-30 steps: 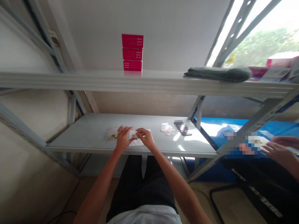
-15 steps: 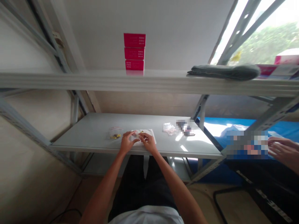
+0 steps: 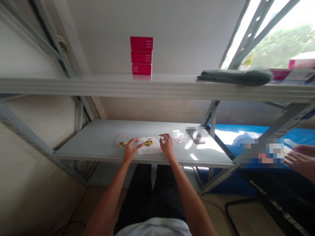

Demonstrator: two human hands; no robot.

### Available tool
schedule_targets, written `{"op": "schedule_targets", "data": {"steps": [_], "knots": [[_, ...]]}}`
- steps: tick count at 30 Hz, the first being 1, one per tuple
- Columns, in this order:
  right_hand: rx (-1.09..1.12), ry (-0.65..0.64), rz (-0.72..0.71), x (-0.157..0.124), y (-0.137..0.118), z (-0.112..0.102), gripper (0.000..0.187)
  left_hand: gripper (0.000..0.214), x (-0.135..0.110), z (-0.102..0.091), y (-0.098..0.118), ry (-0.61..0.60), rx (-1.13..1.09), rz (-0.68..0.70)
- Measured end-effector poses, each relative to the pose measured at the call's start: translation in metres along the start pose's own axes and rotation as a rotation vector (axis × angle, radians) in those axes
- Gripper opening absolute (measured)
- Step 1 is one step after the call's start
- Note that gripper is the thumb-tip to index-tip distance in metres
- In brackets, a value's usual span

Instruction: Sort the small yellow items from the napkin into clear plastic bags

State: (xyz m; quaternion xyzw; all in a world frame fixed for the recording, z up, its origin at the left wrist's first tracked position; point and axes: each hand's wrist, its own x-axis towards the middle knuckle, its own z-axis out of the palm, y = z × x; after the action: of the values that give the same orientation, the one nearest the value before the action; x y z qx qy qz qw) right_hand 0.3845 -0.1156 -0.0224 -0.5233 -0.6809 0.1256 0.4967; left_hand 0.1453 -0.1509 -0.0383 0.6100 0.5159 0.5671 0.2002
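A white sheet of cloth or paper (image 3: 150,150) lies on the grey shelf board (image 3: 98,144) in front of me. On it sits a small heap of shiny gold and dark pieces (image 3: 148,142), too small to name. My left hand (image 3: 131,149) is at the sheet's left edge, thumb and fingers apart, holding nothing that I can see. Over the right end of the sheet is my right hand (image 3: 167,144), its fingers curved and spread, also without anything visible in it. A clear bag (image 3: 121,140) with similar gold pieces lies just left of my left hand.
Another clear bag (image 3: 178,136) lies right of my right hand, near a pixelated dark item (image 3: 194,133). The upper shelf (image 3: 103,87) carries stacked pink boxes (image 3: 141,57) and a folded grey cloth (image 3: 235,76). Another person's hands (image 3: 301,159) are at far right.
My hands have moved apart from the middle of the sheet, the left to the left and the right to the right. The heap of gold pieces now shows between them.
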Motion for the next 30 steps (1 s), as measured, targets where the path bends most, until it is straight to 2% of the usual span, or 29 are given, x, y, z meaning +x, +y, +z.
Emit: {"op": "schedule_targets", "data": {"steps": [2, 4, 6, 8, 11, 14, 19, 23, 26, 30], "knots": [[-0.128, -0.038, 0.033, 0.013, 0.01, -0.011, 0.026, 0.054, 0.002, 0.0, -0.005, 0.029, -0.049, -0.051], [-0.177, -0.202, -0.04, 0.021, 0.013, -0.012, 0.026, 0.055, 0.004, 0.001, -0.009, 0.08, -0.1, -0.106], [-0.196, -0.356, -0.129, 0.021, 0.008, -0.004, 0.023, 0.057, 0.005, 0.002, -0.012, 0.128, -0.149, -0.148], [-0.223, -0.416, -0.158, 0.016, 0.0, 0.011, 0.017, 0.057, 0.006, 0.002, -0.015, 0.129, -0.176, -0.16], [-0.258, -0.418, -0.16, 0.006, -0.01, 0.031, 0.01, 0.056, 0.005, 0.001, -0.016, 0.044, -0.149, -0.153], [-0.256, -0.389, -0.179, -0.002, -0.012, 0.041, 0.01, 0.058, 0.005, 0.001, -0.017, -0.009, -0.11, -0.143], [-0.187, -0.343, -0.177, -0.012, -0.013, 0.041, 0.011, 0.056, 0.004, 0.001, -0.014, -0.049, -0.069, -0.111], [0.034, -0.262, -0.179, -0.014, -0.016, 0.037, 0.015, 0.05, 0.003, 0.002, -0.005, -0.118, 0.018, -0.011], [0.203, -0.312, -0.195, -0.014, -0.019, 0.037, 0.016, 0.046, 0.003, 0.003, -0.001, -0.199, 0.065, 0.07], [0.255, -0.381, -0.21, -0.015, -0.019, 0.04, 0.014, 0.039, 0.003, 0.004, 0.0, -0.234, 0.07, 0.091]]}}
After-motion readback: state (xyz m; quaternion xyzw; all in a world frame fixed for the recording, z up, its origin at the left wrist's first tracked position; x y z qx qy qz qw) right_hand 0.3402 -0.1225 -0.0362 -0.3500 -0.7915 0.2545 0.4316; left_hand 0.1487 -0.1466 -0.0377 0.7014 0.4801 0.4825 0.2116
